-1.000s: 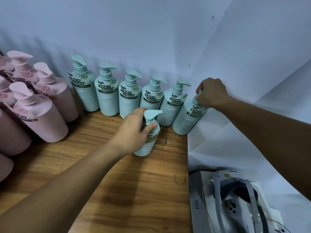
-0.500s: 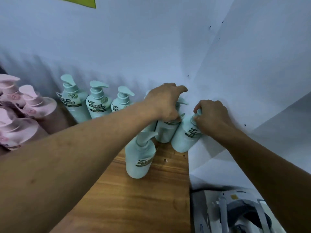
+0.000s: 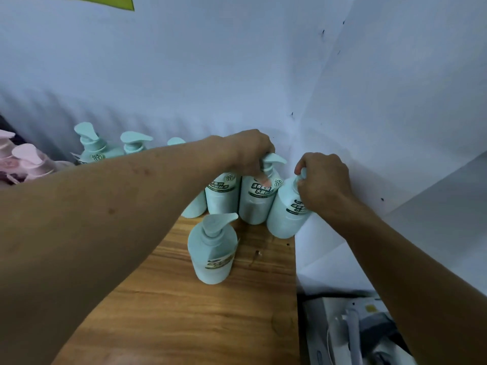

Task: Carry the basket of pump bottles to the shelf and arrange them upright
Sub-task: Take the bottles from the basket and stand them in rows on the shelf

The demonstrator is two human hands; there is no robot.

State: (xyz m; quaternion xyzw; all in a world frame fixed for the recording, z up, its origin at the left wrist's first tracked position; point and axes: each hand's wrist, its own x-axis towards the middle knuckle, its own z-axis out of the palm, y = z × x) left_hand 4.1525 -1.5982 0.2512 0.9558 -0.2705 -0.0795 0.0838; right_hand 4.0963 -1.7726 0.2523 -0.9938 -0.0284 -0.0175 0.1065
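Note:
Several teal pump bottles stand upright in a row along the back wall of the wooden shelf [image 3: 200,317]. My left hand [image 3: 250,151] reaches across and grips the pump neck of the second bottle from the corner [image 3: 257,201]. My right hand [image 3: 322,180] is closed on the pump head of the corner bottle [image 3: 286,217], which touches the right wall. One more teal bottle [image 3: 213,251] stands alone in front of the row. My left forearm hides most of the row's middle. No basket is in view.
Pink pump bottles [image 3: 26,162] crowd the shelf's far left. White walls meet in a corner behind the row. Below the shelf's right edge sits a white device with a strap [image 3: 350,335]. Bare wood lies in front of the lone bottle.
My left hand let go of the front bottle and moved up to the pump of the second bottle from the corner. The right hand stayed on the corner bottle. The view tilted up.

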